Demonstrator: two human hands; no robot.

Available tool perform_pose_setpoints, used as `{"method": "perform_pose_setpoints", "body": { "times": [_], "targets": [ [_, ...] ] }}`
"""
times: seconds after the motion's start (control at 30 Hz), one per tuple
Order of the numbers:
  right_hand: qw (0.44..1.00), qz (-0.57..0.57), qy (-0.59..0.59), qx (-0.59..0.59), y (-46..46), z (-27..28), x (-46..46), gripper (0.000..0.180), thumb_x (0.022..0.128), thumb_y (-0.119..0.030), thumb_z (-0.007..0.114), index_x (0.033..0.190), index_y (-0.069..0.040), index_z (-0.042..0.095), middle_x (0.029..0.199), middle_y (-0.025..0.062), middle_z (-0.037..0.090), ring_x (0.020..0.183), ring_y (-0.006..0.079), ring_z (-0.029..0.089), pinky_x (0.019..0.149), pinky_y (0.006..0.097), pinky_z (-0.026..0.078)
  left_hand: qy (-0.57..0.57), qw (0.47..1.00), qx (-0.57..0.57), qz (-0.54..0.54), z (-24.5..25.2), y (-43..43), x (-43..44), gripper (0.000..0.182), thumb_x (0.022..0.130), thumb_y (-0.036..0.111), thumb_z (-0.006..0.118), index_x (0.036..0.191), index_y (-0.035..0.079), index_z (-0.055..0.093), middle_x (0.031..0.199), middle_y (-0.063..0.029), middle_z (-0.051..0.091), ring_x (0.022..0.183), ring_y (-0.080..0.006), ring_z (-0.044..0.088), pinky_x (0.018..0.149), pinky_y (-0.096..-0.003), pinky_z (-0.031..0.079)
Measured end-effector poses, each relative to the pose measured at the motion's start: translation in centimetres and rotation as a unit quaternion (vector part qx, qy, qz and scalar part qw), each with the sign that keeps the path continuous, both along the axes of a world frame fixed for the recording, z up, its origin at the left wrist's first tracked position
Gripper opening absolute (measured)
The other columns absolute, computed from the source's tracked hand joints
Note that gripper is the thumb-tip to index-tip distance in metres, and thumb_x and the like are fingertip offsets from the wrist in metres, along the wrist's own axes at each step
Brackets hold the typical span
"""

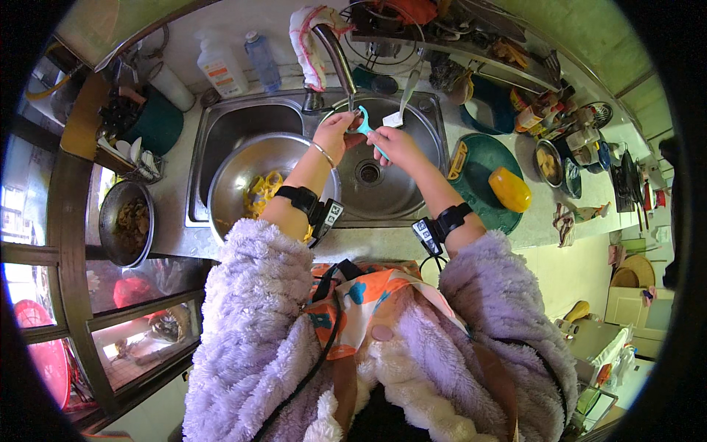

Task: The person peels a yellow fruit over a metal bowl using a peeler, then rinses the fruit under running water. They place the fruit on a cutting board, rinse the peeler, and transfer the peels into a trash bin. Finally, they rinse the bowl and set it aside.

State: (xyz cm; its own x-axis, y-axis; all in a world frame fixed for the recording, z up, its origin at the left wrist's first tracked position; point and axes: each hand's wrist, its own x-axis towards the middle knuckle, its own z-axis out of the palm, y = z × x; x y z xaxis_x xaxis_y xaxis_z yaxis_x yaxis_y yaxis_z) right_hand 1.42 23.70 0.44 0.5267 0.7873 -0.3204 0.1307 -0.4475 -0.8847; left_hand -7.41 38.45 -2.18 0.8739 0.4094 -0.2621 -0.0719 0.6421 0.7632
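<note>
My right hand [395,146] grips the handle of a turquoise Y-shaped peeler [364,126] over the round right basin [386,193] of a steel sink. The fingers of my left hand [333,135] hold the peeler's blade end, just under the spout of the faucet [338,55]; part of the blade is hidden by them. A thin stream of water seems to run there. Below my left forearm, a large steel bowl [229,177] with yellow peelings [265,190] inside rests across the left basin [254,119].
Right of the sink, a peeled yellow squash [509,189] lies on a round green cutting board [480,160], beside a yellow-handled tool [458,161]. A white-headed brush [393,119] leans in the right basin. A pan of food [128,224] stands left; bottles [221,66] line the back wall.
</note>
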Motion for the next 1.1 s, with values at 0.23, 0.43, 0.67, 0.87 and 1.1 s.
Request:
{"method": "perform_pose_setpoints", "body": {
  "times": [0.23,0.43,0.67,0.87,1.1],
  "targets": [
    [0.989,-0.037,0.127,0.072,0.1,-1.5,0.4,0.029,0.088,-0.033,0.052,0.090,-0.005,0.055,0.075,0.0025,0.059,0.062,0.0107,0.057,0.054,0.0244,0.046,0.012,0.999,0.034,-0.002,1.2,0.4,1.5,0.010,0.086,0.014,0.056,0.091,0.007,0.058,0.090,-0.0028,0.060,0.086,-0.0144,0.057,0.069,-0.0334,0.049],
    [0.978,-0.006,0.090,0.187,2.7,-2.4,0.4,0.023,0.086,-0.018,0.056,0.101,-0.002,0.055,0.086,0.0044,0.062,0.076,0.0099,0.057,0.069,0.0234,0.046,-0.023,0.996,-0.044,0.070,-0.2,2.5,0.7,0.020,0.090,0.025,0.049,0.093,0.007,0.056,0.086,-0.0049,0.059,0.074,-0.0174,0.057,0.064,-0.0310,0.049],
    [0.975,0.025,-0.113,0.190,4.9,-1.6,1.2,0.029,0.084,-0.019,0.057,0.108,-0.003,0.055,0.097,0.0072,0.064,0.089,0.0157,0.060,0.081,0.0306,0.045,0.177,0.973,-0.039,0.145,-5.0,8.4,0.8,0.014,0.087,0.019,0.047,0.091,0.009,0.055,0.078,-0.0054,0.056,0.067,-0.0202,0.054,0.062,-0.0346,0.049],
    [0.934,-0.037,-0.352,0.043,-1.8,-0.4,2.0,0.024,0.082,-0.024,0.054,0.102,-0.012,0.054,0.087,0.0125,0.061,0.080,0.0319,0.059,0.070,0.0437,0.047,0.228,0.964,-0.131,0.036,-4.0,10.0,3.6,0.016,0.082,0.012,0.046,0.091,0.000,0.047,0.078,-0.0198,0.057,0.074,-0.0367,0.056,0.075,-0.0520,0.047],
    [0.874,-0.001,-0.473,-0.116,-12.2,-0.1,5.2,0.034,0.079,-0.026,0.058,0.110,-0.015,0.050,0.100,0.0098,0.059,0.096,0.0280,0.056,0.086,0.0470,0.038,0.117,0.978,-0.163,0.050,-1.3,9.0,5.0,0.014,0.084,0.008,0.040,0.078,-0.003,0.046,0.095,-0.0215,0.053,0.103,-0.0399,0.048,0.092,-0.0495,0.039]
  ]
}}
